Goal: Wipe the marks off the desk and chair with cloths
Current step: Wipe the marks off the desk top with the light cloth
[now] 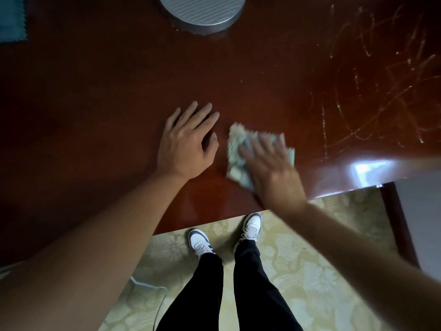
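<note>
The dark red-brown desk (95, 103) fills the upper view. Pale scribbled marks (381, 87) cover its right part. My right hand (272, 170) lies flat, fingers straight, pressing a crumpled pale grey-green cloth (236, 149) onto the desk near the front edge; hand and cloth are motion-blurred. My left hand (188, 139) rests flat on the desk just left of the cloth, fingers spread, holding nothing. No chair is in view.
A round grey ribbed object (202, 13) stands at the back centre of the desk. A teal cloth (12, 20) lies at the back left corner. Below the desk edge are patterned carpet (310, 271), my legs and shoes, and a white cable (152, 290).
</note>
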`<state>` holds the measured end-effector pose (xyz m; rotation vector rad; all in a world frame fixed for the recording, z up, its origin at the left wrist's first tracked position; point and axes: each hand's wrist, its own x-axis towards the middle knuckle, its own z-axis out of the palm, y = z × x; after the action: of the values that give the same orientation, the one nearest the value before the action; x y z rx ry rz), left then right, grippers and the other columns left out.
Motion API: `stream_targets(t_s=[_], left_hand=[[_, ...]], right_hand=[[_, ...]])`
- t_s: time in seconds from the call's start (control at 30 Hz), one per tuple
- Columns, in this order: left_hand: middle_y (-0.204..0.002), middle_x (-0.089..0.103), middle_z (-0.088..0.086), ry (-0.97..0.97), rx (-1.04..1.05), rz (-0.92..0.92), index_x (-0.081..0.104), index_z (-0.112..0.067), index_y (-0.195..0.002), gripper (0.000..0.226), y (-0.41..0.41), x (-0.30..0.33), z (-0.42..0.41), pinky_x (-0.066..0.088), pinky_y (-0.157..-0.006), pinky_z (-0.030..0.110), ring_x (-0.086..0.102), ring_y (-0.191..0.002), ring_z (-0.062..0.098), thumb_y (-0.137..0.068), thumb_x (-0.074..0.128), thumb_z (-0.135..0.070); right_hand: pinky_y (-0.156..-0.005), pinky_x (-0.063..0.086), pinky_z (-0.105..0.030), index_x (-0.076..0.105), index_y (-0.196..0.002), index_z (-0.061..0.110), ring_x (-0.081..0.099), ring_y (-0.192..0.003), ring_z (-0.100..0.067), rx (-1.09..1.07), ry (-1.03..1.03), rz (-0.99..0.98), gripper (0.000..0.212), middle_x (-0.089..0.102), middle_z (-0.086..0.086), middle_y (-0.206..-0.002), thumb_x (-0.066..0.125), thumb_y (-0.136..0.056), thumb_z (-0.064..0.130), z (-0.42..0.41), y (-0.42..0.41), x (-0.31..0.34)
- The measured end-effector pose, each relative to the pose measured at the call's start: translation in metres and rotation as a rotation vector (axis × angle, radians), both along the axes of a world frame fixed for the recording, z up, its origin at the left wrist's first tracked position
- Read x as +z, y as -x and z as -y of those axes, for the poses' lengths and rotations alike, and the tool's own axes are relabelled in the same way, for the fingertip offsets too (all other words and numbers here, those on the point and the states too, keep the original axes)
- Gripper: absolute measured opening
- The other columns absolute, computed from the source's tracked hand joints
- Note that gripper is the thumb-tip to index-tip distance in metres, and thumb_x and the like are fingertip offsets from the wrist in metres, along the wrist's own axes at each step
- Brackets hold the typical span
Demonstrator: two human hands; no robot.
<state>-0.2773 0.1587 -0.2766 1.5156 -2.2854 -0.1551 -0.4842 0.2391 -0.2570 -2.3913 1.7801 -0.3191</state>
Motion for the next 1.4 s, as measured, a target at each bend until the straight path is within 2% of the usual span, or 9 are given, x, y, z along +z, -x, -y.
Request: stream_targets(t_s=[0.1, 0.2, 0.37, 0.53, 0.73, 0.93, 1.2, 1.3, 1.4], left_hand=[[-0.146, 0.053, -0.001, -0.027, 0.000, -0.003, 0.059, -0.021, -0.135, 0.044, 0.001, 0.002, -0.001, 0.028, -0.118, 0.045, 0.041, -0.141, 0.021, -0.094, 0.048, -0.033], [-0.146, 0.053, -0.001, -0.050, 0.007, -0.020, 0.060, -0.019, -0.135, 0.045, 0.002, 0.005, -0.002, 0.027, -0.118, 0.043, 0.042, -0.141, 0.020, -0.094, 0.048, -0.032], [-0.143, 0.056, 0.007, -0.110, 0.076, -0.173, 0.058, -0.012, -0.137, 0.047, -0.003, 0.014, 0.001, 0.035, -0.115, 0.041, 0.047, -0.138, 0.024, -0.091, 0.054, -0.019], [-0.142, 0.057, 0.004, -0.031, 0.215, -0.103, 0.059, -0.014, -0.135, 0.049, -0.047, 0.020, 0.024, 0.044, -0.099, 0.037, 0.057, -0.126, 0.021, -0.087, 0.052, -0.018], [-0.151, 0.046, 0.002, -0.097, 0.308, 0.137, 0.049, -0.021, -0.143, 0.052, -0.105, 0.019, 0.059, 0.032, -0.112, 0.050, 0.041, -0.141, 0.023, -0.092, 0.042, -0.031], [-0.155, 0.041, 0.004, -0.179, 0.335, 0.107, 0.044, -0.021, -0.146, 0.054, -0.094, 0.014, 0.103, 0.024, -0.117, 0.050, 0.034, -0.145, 0.023, -0.094, 0.040, -0.034], [-0.154, 0.042, 0.010, -0.175, 0.502, 0.037, 0.044, -0.010, -0.145, 0.055, -0.095, 0.014, 0.146, 0.026, -0.118, 0.048, 0.033, -0.146, 0.023, -0.095, 0.038, -0.031], [-0.151, 0.046, 0.011, -0.158, 0.537, 0.010, 0.046, -0.005, -0.143, 0.053, -0.093, 0.013, 0.148, 0.029, -0.117, 0.046, 0.037, -0.144, 0.023, -0.096, 0.042, -0.030], [-0.152, 0.045, 0.009, -0.160, 0.547, 0.004, 0.043, -0.007, -0.146, 0.056, -0.095, 0.012, 0.152, 0.028, -0.118, 0.045, 0.036, -0.145, 0.021, -0.095, 0.043, -0.030]], right_hand=[[-0.115, 0.030, -0.054, 0.056, -0.137, 0.012, 0.038, -0.140, -0.032, 0.149, 0.002, 0.046, 0.043, 0.047, -0.010, -0.147, 0.062, -0.095, 0.016, -0.051, -0.022, -0.002], [-0.112, 0.035, -0.055, 0.057, -0.135, 0.012, 0.043, -0.137, -0.033, 0.203, 0.006, -0.028, 0.041, 0.050, -0.011, -0.144, 0.062, -0.095, 0.021, -0.014, -0.017, 0.002], [-0.119, 0.022, -0.054, 0.051, -0.140, 0.008, 0.037, -0.140, -0.038, -0.053, -0.014, -0.049, 0.040, 0.049, -0.016, -0.145, 0.050, -0.101, 0.017, 0.064, -0.046, 0.006], [-0.117, 0.026, -0.055, 0.057, -0.135, 0.006, 0.042, -0.137, -0.037, 0.046, 0.037, -0.016, 0.038, 0.053, -0.015, -0.142, 0.058, -0.097, 0.012, 0.058, -0.082, -0.005], [-0.120, 0.021, -0.053, 0.051, -0.139, 0.007, 0.036, -0.141, -0.036, 0.042, -0.012, 0.005, 0.038, 0.047, -0.016, -0.147, 0.049, -0.102, 0.013, 0.125, -0.121, 0.000], [-0.124, 0.001, -0.043, 0.037, -0.149, 0.010, 0.019, -0.149, -0.031, 0.079, -0.043, -0.022, 0.044, 0.030, -0.013, -0.158, 0.035, -0.105, 0.018, 0.223, -0.152, -0.001], [-0.119, 0.025, -0.050, 0.050, -0.140, 0.004, 0.038, -0.139, -0.039, 0.225, -0.059, 0.018, 0.048, 0.047, -0.020, -0.146, 0.033, -0.099, 0.023, 0.293, -0.175, 0.000], [-0.121, 0.015, -0.048, 0.049, -0.141, 0.005, 0.035, -0.141, -0.039, 0.251, -0.065, 0.015, 0.052, 0.044, -0.019, -0.148, 0.030, -0.098, 0.028, 0.320, -0.189, 0.002], [-0.122, 0.005, -0.046, 0.038, -0.148, 0.012, 0.024, -0.146, -0.035, 0.218, -0.072, -0.043, 0.047, 0.033, -0.014, -0.156, 0.032, -0.102, 0.022, 0.357, -0.213, -0.002]])
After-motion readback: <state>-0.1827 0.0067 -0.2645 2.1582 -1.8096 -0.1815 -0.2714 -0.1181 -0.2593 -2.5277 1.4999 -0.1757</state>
